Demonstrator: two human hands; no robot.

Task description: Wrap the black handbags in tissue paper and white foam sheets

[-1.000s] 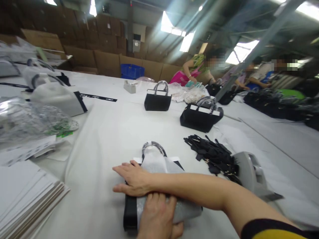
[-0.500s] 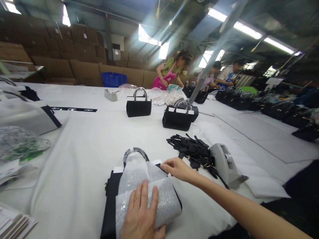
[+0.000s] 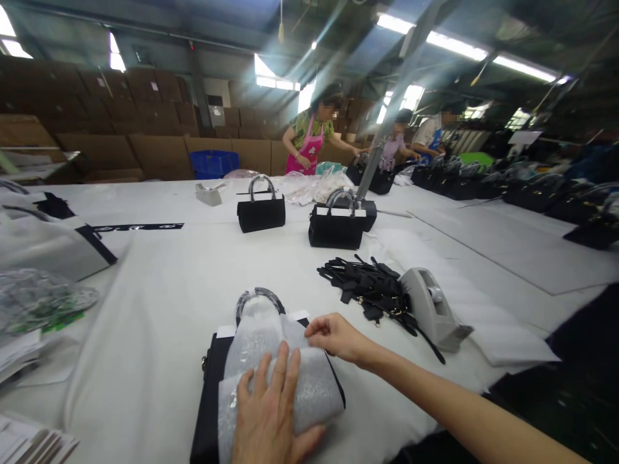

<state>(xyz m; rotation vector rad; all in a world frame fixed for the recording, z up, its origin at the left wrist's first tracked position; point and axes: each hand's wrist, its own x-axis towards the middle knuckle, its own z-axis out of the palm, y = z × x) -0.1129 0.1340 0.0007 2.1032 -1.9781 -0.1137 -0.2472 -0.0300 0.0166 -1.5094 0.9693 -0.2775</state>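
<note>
A black handbag (image 3: 207,399) lies flat on the white table (image 3: 184,283) in front of me, its wrapped handle (image 3: 255,299) pointing away. A sheet of white foam wrap (image 3: 309,393) covers its front. My left hand (image 3: 268,419) lies flat on the foam with fingers spread, pressing it down. My right hand (image 3: 336,336) pinches the foam's upper right edge at the bag's top, fingers curled.
A pile of black straps (image 3: 367,290) and a grey tape dispenser (image 3: 428,308) lie to the right. Two more black handbags (image 3: 261,209) (image 3: 336,225) stand farther back. Plastic bags (image 3: 33,299) and paper stacks are at the left. People work at the far end, before stacked cartons.
My right arm has pulled back from across the bag's left side to its upper right edge and pinched the foam. My left hand stays on the foam. My view has swung right.
</note>
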